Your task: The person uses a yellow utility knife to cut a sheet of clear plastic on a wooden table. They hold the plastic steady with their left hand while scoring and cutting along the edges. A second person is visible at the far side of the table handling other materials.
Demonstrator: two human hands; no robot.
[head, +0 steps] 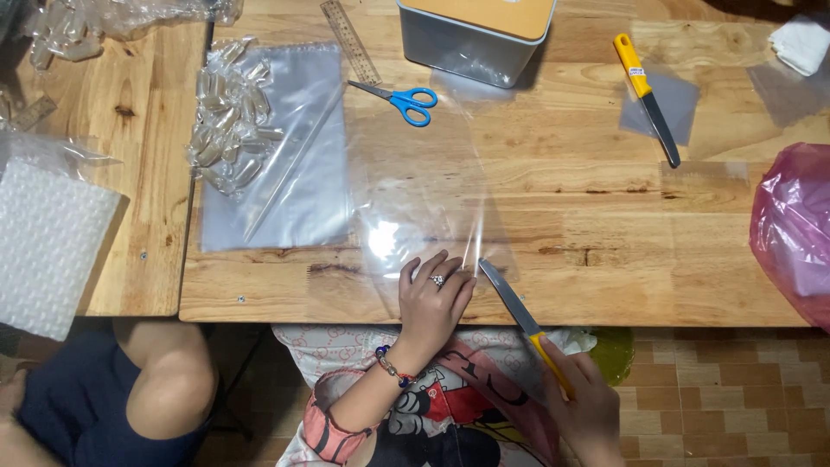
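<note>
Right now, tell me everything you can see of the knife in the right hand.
The knife has a long, flat grey metal blade and a yellow handle. The right hand grips the handle below the table edge. The knife lies slanted, its tip pointing up and left onto the clear plastic sheet on the wooden table, close beside the fingertips of the left hand, which presses the sheet flat.
</note>
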